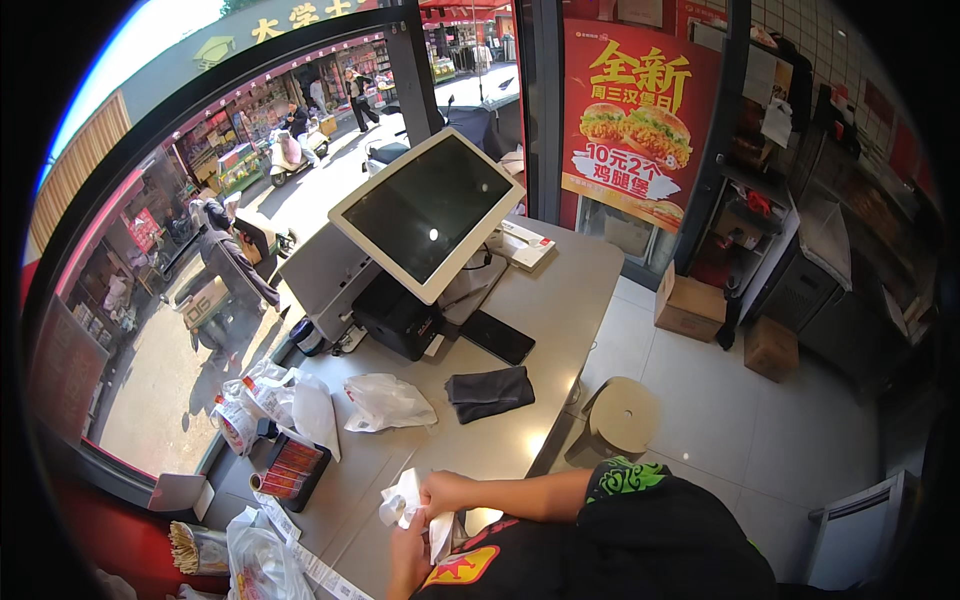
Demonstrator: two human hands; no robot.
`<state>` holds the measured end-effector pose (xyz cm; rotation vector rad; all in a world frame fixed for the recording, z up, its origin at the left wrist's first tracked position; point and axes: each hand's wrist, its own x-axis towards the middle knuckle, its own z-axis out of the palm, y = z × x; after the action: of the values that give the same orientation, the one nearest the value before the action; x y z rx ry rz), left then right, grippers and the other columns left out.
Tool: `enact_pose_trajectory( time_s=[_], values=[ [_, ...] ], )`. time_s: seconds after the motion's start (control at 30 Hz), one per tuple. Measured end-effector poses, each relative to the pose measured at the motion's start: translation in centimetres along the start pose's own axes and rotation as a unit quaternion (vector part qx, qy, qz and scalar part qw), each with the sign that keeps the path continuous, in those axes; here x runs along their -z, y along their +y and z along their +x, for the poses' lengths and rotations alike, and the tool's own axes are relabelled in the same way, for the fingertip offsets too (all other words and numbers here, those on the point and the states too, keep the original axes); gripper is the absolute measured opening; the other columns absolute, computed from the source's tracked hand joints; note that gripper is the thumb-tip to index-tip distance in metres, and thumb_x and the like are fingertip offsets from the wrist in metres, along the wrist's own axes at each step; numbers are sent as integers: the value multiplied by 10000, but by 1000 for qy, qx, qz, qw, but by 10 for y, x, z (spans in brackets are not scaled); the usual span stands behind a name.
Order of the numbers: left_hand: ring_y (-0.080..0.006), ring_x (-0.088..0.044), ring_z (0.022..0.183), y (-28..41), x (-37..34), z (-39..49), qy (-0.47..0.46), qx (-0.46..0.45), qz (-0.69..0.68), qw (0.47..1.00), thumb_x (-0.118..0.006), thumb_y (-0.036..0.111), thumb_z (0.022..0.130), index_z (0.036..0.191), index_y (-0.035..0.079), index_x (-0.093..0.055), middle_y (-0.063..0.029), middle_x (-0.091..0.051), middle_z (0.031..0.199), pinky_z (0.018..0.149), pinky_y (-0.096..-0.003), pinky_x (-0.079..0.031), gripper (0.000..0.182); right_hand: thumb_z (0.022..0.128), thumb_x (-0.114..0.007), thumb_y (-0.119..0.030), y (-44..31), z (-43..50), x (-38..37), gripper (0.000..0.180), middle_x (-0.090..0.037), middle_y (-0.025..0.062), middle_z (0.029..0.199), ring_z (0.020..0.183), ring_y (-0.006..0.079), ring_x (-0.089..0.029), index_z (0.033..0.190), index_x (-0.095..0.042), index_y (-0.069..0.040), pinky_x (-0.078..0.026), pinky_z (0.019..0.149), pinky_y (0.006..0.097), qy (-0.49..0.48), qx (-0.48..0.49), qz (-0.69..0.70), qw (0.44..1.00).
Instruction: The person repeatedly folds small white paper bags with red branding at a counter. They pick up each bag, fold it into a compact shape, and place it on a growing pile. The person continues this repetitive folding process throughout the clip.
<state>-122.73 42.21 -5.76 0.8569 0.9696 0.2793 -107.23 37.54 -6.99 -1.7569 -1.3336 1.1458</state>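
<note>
My right hand (448, 491) reaches in from the right and grips a crumpled white bag (405, 496), possibly plastic or paper, close to my body. From below, my left hand (409, 546) holds the same white item lower down, its thumb beside my right hand. Part of the item is hidden behind the fingers. Farther along the grey counter (420, 450) lie a white plastic bag (388, 403) and a folded dark cloth (491, 393). To the left of my hands is a black holder with a roll of printed red labels (291, 469).
A tilted touchscreen terminal (431, 214), a black printer (397, 315) and a smartphone (497, 337) stand or lie toward the back. Tied bags (259, 405) sit by the window. Wooden chopsticks (193, 547) and another plastic bag (262, 559) are at lower left. A stool (622, 412) stands right of the counter.
</note>
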Motion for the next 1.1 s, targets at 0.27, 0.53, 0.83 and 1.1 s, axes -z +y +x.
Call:
enact_pose_trajectory(
  time_s=[0.27,0.53,0.83,1.1],
  values=[
    [-121,-568,626,-16,26,15,84,-106,115,984,-649,113,792,892,-23,-621,-49,-618,737,543,-257,-454,172,759,-709,-212,25,4,1,191,-526,-24,645,527,72,-449,776,-558,-96,-340,452,201,-83,-152,374,911],
    [-172,-620,700,-15,64,-1,151,-122,58,979,-602,96,806,1013,-50,-569,-121,-639,845,594,-287,-506,255,851,-577,-92,0,31,69,134,-552,50,715,589,113,-556,874,-451,-53,-489,531,236,169,-69,386,904],
    [-169,-614,823,-15,56,-5,92,-53,-145,984,-528,112,889,1119,10,-469,-99,-608,953,711,-299,-520,258,787,-663,-175,25,39,143,406,-527,110,1083,973,219,-562,1131,-502,-33,-473,796,327,419,45,-14,907],
    [-171,-576,921,-7,34,10,56,-52,-182,980,-516,93,890,1111,21,-403,-127,-549,1061,816,-279,-480,258,732,-687,-168,122,-4,115,145,-571,94,782,796,321,-530,795,-641,-45,-423,704,409,417,86,-333,841]
  ],
)
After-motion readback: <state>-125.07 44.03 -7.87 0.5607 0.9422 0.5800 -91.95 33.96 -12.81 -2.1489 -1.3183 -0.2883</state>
